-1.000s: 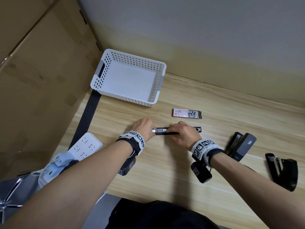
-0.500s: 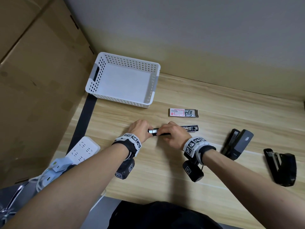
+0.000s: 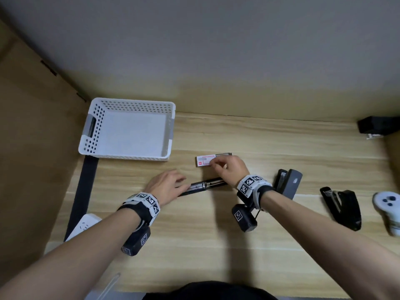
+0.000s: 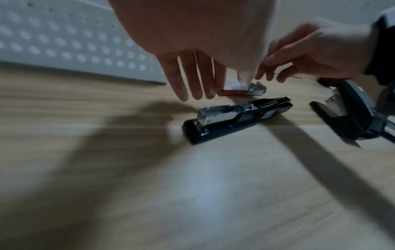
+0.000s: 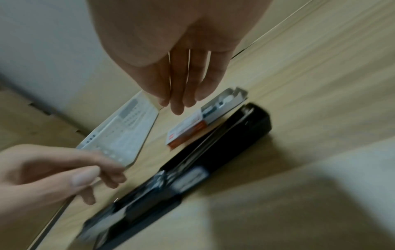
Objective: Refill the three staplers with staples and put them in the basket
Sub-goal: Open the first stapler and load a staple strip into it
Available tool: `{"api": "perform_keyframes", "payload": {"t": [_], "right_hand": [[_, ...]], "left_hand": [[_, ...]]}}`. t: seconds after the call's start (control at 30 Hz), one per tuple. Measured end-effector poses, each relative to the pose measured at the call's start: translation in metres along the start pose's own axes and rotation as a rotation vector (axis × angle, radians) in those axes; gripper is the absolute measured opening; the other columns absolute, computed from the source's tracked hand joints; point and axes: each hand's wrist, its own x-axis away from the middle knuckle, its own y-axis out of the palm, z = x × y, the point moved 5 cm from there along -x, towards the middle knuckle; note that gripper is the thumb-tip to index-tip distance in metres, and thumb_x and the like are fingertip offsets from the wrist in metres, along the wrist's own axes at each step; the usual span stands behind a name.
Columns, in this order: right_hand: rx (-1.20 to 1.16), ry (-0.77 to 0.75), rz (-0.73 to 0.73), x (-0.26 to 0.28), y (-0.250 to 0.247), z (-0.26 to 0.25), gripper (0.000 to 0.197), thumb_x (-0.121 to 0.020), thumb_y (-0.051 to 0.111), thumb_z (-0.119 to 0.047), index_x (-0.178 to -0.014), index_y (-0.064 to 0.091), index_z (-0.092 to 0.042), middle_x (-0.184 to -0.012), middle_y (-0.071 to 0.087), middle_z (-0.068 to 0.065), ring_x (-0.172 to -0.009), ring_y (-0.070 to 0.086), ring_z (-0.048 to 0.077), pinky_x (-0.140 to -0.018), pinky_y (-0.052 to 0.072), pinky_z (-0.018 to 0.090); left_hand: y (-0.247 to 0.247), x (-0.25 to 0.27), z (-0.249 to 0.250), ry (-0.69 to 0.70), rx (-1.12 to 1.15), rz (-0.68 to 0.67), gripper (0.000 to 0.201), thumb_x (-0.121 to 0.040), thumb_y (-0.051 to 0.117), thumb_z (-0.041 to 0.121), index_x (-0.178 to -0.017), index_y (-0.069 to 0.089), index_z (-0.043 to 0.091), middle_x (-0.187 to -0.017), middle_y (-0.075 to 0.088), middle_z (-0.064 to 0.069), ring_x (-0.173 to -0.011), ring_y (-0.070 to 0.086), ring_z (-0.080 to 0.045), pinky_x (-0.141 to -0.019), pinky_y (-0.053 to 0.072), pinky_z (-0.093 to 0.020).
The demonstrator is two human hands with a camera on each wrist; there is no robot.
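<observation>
Moved off the opened stapler [image 3: 202,187] since earlier: right hand [image 3: 229,169], grip loose, fingertips at the staple box [image 3: 205,160] just behind it. Left hand [image 3: 165,187] relaxed, empty, over its near end. Stapler flat on worktop [image 3: 216,234], long axis left-right. Right-wrist view blurred; basket [image 3: 127,128] behind-left.

light wood-grain desk [image 3: 259,135] against a plain pale wall [image 3: 216,50], brown cardboard panel [image 3: 32,148] at left, white power strip [image 3: 85,226] on the near-left edge, dim overhead light.
</observation>
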Motion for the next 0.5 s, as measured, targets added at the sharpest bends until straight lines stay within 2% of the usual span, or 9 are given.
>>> {"api": "perform_keyframes", "payload": {"t": [0.13,0.23,0.3,0.4,0.5], "right_hand": [[0.059,0.087,0.091,-0.015,-0.034,0.024,0.014,-0.087,0.061,-0.024,-0.092,0.074,-0.026,-0.089,0.072,-0.008,-0.082,0.063,0.013,-0.071,0.048,0.027],[0.144,0.124,0.034,-0.023,-0.036,0.036,0.014,-0.085,0.062,-0.023,-0.091,0.073,-0.028,-0.093,0.070,-0.006,-0.087,0.062,0.017,-0.074,0.051,0.031],[0.217,0.091,-0.011,-0.028,-0.032,0.040,0.016,-0.086,0.060,-0.023,-0.093,0.072,-0.031,-0.095,0.066,-0.005,-0.091,0.060,0.020,-0.073,0.050,0.032],[0.244,0.059,-0.018,-0.032,-0.027,0.044,0.016,-0.088,0.059,-0.024,-0.093,0.069,-0.034,-0.096,0.059,-0.006,-0.091,0.059,0.019,-0.070,0.048,0.031],[0.252,0.012,-0.016,-0.036,-0.028,0.046,0.013,-0.090,0.060,-0.027,-0.096,0.068,-0.035,-0.093,0.051,-0.012,-0.088,0.058,0.016,-0.065,0.046,0.030]], "left_hand": [[-0.012,-0.031,0.025,0.142,0.039,0.053,0.027,-0.096,0.053,0.036,-0.117,0.065,0.023,-0.108,0.061,0.010,-0.100,0.057,-0.012,-0.081,0.050,-0.032],[-0.012,-0.062,0.040,0.160,0.026,0.060,0.026,-0.094,0.058,0.027,-0.118,0.064,0.022,-0.106,0.057,0.008,-0.098,0.054,-0.013,-0.079,0.051,-0.034],[-0.007,-0.080,0.050,0.161,0.000,0.038,0.032,-0.090,0.063,0.024,-0.121,0.062,0.020,-0.112,0.055,0.006,-0.102,0.053,-0.016,-0.081,0.050,-0.035],[0.001,-0.095,0.056,0.152,-0.061,0.002,0.042,-0.088,0.066,0.028,-0.128,0.057,0.018,-0.120,0.053,0.002,-0.109,0.051,-0.019,-0.081,0.045,-0.029],[0.007,-0.104,0.054,0.135,-0.090,-0.001,0.040,-0.087,0.067,0.027,-0.126,0.058,0.019,-0.118,0.052,0.002,-0.107,0.050,-0.019,-0.078,0.041,-0.027]]}}
